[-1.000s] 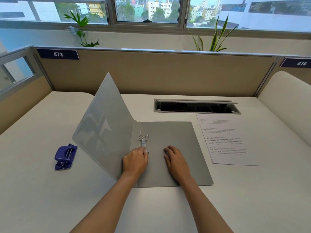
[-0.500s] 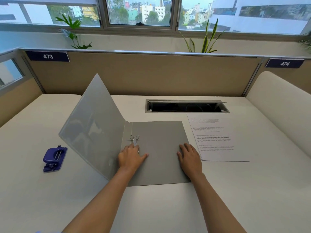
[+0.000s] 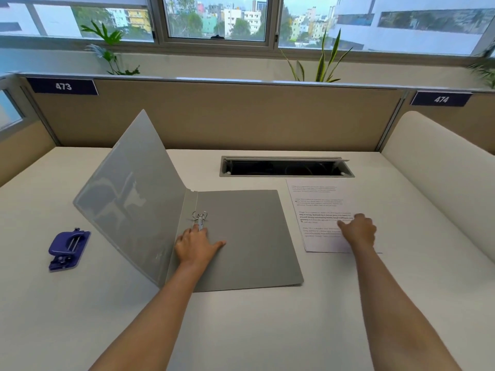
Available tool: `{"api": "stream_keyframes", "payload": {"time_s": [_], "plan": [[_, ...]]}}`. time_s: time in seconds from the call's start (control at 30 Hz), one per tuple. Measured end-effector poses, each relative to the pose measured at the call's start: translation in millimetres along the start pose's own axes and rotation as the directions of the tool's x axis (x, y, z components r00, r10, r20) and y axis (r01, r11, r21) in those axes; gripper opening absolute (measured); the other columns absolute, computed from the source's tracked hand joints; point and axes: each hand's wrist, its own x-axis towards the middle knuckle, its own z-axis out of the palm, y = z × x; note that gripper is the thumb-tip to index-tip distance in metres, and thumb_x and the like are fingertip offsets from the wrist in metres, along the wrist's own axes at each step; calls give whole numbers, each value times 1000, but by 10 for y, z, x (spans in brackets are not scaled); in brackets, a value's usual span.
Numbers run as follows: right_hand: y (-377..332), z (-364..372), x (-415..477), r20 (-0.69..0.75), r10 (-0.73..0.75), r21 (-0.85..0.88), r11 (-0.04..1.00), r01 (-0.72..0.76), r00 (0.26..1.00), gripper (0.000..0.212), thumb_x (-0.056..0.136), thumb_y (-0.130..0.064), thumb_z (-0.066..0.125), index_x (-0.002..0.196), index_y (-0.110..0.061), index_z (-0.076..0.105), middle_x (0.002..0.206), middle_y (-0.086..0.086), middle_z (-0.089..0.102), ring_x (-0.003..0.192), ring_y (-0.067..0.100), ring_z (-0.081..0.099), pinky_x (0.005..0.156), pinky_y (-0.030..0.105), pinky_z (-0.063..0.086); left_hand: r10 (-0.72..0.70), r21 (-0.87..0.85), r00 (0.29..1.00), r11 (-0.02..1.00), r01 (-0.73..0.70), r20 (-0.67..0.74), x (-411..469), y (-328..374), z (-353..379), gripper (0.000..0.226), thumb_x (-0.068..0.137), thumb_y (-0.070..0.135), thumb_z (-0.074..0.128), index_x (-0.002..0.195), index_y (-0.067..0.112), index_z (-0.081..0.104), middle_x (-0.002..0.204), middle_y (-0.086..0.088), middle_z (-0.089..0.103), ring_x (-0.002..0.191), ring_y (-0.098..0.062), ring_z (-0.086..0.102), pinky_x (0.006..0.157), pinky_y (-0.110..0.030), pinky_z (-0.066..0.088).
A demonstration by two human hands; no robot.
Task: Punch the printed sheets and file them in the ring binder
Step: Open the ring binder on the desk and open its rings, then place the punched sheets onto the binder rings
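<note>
Two bare forearms are reaching out over the pale tabletop (image 3: 267, 330). The left hand (image 3: 197, 246) is resting flat on the inside of the grey ring binder (image 3: 246, 236), its fingers (image 3: 190, 234) lying straight with the tips touching the lower end of the metal rings (image 3: 200, 216) and the thumb spreading out to the right – it is gripping nothing. The binder is lying open in the middle of the tabletop, its back cover flat and its translucent front cover (image 3: 134, 194) standing up, tilting to the left.

The right hand (image 3: 357, 231) is lying on the printed sheets (image 3: 318, 204), which are sitting flat just to the right of the binder, apart from it. Its fingers (image 3: 342, 224) are bending loosely with one reaching left across the text – whether they are pinching the paper or only touching it I cannot tell.

A blue hole punch (image 3: 68, 249) is sitting well to the left of the binder. Beyond the binder and the sheets, a cable slot (image 3: 286, 167) is standing open in the tabletop. Behind it a tan partition (image 3: 214, 116) is carrying labels reading 473 and 474, with plants (image 3: 321, 62) and a window (image 3: 217, 20) showing above.
</note>
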Motion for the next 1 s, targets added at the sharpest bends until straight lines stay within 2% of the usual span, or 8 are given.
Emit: {"api": "stream_keyframes", "payload": {"time_s": [0.1, 0.23, 0.37, 0.63, 0.83, 1.0], "plan": [[137, -160, 166, 53, 185, -38, 982, -184, 981, 73, 84, -32, 68, 134, 7, 33, 141, 26, 33, 131, 39, 32, 103, 47, 35, -4, -6, 1000, 1000, 4, -16, -4, 10, 19, 62, 75, 67, 55, 115, 21, 62, 127, -1, 56, 118, -22, 52, 93, -34, 42], [243, -230, 292, 112, 271, -141, 957, -254, 956, 87, 76, -41, 74, 137, 4, 31, 143, 22, 29, 132, 35, 29, 104, 44, 34, -9, -19, 1000, 1000, 9, -28, -8, 18, 11, 61, 75, 67, 56, 115, 21, 63, 126, 0, 57, 117, -22, 52, 91, -33, 43], [302, -224, 340, 123, 261, -201, 951, -233, 958, 88, 71, -43, 78, 134, 3, 36, 140, 21, 31, 131, 33, 29, 102, 41, 35, -8, -12, 999, 1000, 8, -34, -31, 34, 5, 60, 76, 67, 55, 114, 21, 62, 126, 0, 57, 117, -21, 53, 92, -32, 43], [273, -217, 355, 160, 233, -176, 963, -204, 959, 88, 72, -42, 77, 133, 4, 34, 138, 20, 38, 130, 34, 33, 102, 39, 35, -10, -37, 999, 999, 8, -49, -48, 40, 1, 61, 76, 66, 55, 117, 20, 61, 127, 1, 58, 118, -21, 52, 95, -33, 42], [243, -189, 384, 181, 228, -149, 968, -203, 957, 82, 75, -32, 77, 134, 4, 32, 140, 20, 39, 131, 35, 36, 103, 38, 34, -6, -60, 998, 998, 3, -57, -50, 37, 22, 61, 75, 65, 56, 116, 19, 62, 125, 0, 59, 117, -22, 53, 95, -34, 41], [196, -173, 429, 215, 221, -127, 972, -197, 951, 71, 79, -21, 74, 133, 7, 37, 138, 20, 45, 127, 36, 44, 99, 39, 39, -9, -40, 998, 999, 7, -59, -46, 27, 29, 62, 75, 66, 55, 116, 20, 62, 124, 0, 59, 117, -21, 54, 94, -33, 43]]}}
